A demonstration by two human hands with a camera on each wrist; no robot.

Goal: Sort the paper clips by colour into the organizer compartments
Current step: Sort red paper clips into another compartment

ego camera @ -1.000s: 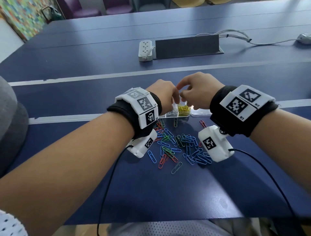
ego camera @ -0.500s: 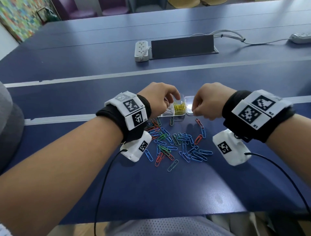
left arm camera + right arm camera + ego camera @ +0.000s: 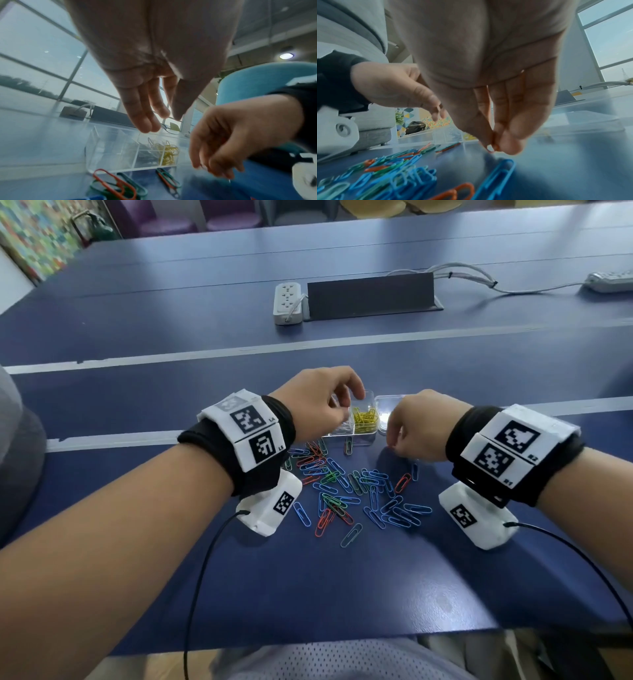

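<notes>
A clear organizer (image 3: 356,440) (image 3: 111,148) stands on the blue table. One compartment holds yellow clips (image 3: 365,419) (image 3: 169,152), and the one to its left holds greyish clips (image 3: 339,429). Blue, red and green paper clips (image 3: 356,491) (image 3: 399,175) lie scattered in front of it. My left hand (image 3: 347,405) (image 3: 163,121) hovers over the organizer with relaxed, nearly straight fingers and holds nothing. My right hand (image 3: 394,441) (image 3: 494,147) is down at the table, right of the pile. Its thumb and forefinger pinch a red clip (image 3: 494,143).
A clear flat plastic piece (image 3: 390,405) (image 3: 590,121) lies right of the organizer. Far back are a white power strip (image 3: 288,302), a black cable box (image 3: 371,294) and a second power strip (image 3: 609,282). The table's front edge (image 3: 342,642) runs close to my body.
My right hand left the organizer, dropped down and to the right onto the table, and pinched a red clip there. My left hand stayed over the organizer.
</notes>
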